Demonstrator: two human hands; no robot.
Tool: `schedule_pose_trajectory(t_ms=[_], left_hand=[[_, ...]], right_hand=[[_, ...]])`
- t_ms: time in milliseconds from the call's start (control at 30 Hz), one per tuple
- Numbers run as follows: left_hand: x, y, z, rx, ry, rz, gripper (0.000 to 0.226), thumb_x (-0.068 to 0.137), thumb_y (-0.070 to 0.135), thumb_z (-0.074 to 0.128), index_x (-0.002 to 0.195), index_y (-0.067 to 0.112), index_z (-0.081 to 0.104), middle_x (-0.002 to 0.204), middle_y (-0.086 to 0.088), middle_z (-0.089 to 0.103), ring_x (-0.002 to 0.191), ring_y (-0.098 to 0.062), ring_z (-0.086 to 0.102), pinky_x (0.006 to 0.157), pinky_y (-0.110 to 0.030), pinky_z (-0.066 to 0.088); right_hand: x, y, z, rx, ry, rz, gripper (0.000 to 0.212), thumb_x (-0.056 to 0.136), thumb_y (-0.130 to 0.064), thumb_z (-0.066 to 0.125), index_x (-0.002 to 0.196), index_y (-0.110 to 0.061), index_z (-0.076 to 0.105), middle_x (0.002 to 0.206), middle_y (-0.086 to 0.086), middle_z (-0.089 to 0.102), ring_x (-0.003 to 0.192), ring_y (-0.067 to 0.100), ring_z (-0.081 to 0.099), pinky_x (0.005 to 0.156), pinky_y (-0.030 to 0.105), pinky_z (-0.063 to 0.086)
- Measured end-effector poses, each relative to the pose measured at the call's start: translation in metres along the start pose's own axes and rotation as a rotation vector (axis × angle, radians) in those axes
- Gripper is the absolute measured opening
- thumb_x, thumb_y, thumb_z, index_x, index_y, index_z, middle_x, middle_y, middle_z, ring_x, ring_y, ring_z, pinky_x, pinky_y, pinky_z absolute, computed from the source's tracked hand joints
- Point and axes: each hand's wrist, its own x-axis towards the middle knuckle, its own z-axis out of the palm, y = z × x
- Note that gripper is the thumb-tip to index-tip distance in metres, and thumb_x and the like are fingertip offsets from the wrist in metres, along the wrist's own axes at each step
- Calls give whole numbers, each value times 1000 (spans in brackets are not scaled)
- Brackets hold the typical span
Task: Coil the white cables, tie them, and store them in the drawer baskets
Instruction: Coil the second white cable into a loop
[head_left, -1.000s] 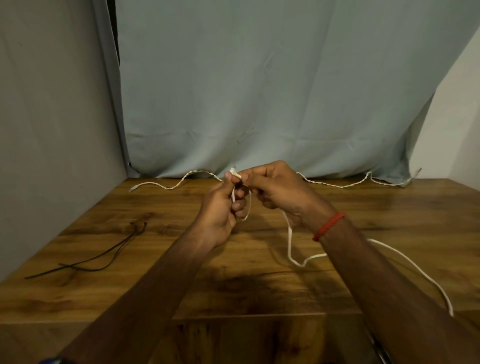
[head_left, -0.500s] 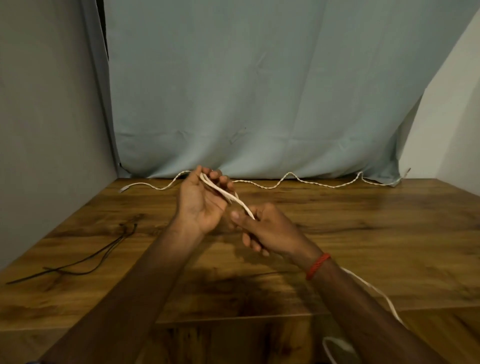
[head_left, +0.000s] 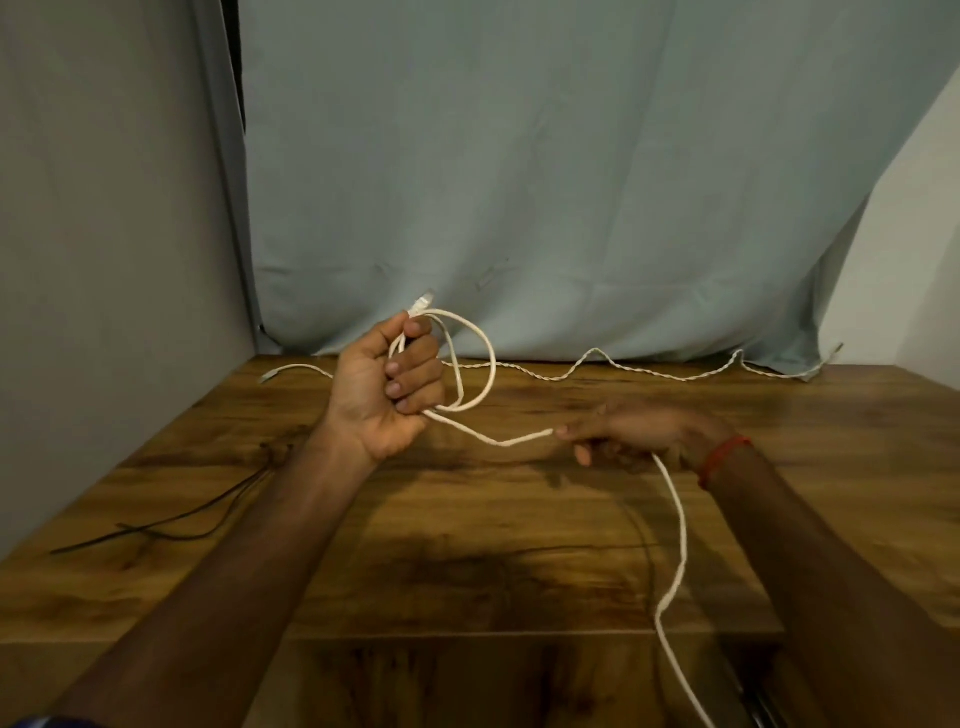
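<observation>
Held smooth, matt white cable (head_left: 501, 442) in left hand (head_left: 384, 384); saw faintly glossy, grained wood table (head_left: 467, 519) beneath it, creased matt cloth curtain (head_left: 519, 182) beyond.

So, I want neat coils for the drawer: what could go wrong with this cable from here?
The left hand holds only loose loops of the white cable, so they may spring open or slip off. The slack past the right hand trails over the front edge of the table, where it might snag or kink.

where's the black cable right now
In the head view, the black cable lies on the wooden table at far left, close to the grey wall, well left of the left hand.
</observation>
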Motion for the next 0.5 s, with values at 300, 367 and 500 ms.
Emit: schedule_pose_trajectory(t_ms=[300,367,500], left_hand=[[7,-14,3,182,-60,-56,24,102,28,36,85,16,48,49,6,38,34,-6,18,33,-20,14],[8,-20,3,237,-30,-49,24,102,27,37,86,14,50,51,3,43,30,-4,24,33,-20,13],[9,-29,13,365,74,-12,28,102,26,36,87,11,56,52,-4,53,26,-3,27,36,-18,8]], right_hand=[[5,-57,-22,390,373,-21,16,88,-14,73,77,-2,70,53,1,50,44,10,42,37,17,34],[6,-71,-20,399,415,-53,15,89,-13,72,82,1,72,55,2,53,42,8,42,35,15,31],[8,-101,-4,399,463,-130,19,92,-8,62,91,9,72,58,5,58,42,8,42,35,16,29]])
